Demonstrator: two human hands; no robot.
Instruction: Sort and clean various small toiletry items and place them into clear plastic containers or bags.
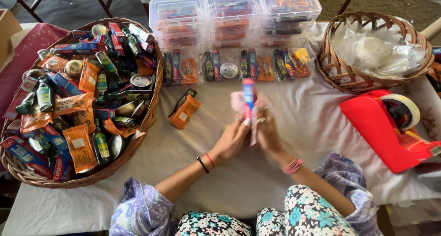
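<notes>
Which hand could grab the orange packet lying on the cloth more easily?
Probably the left hand. The orange packet lies on its side of the table, just ahead of it. The right hand is farther off, and both hands hold the small red-and-blue box upright.

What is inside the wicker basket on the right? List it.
The right basket holds crumpled clear plastic bags and a whitish round lump wrapped in them. Anything beneath the plastic is covered.
</notes>
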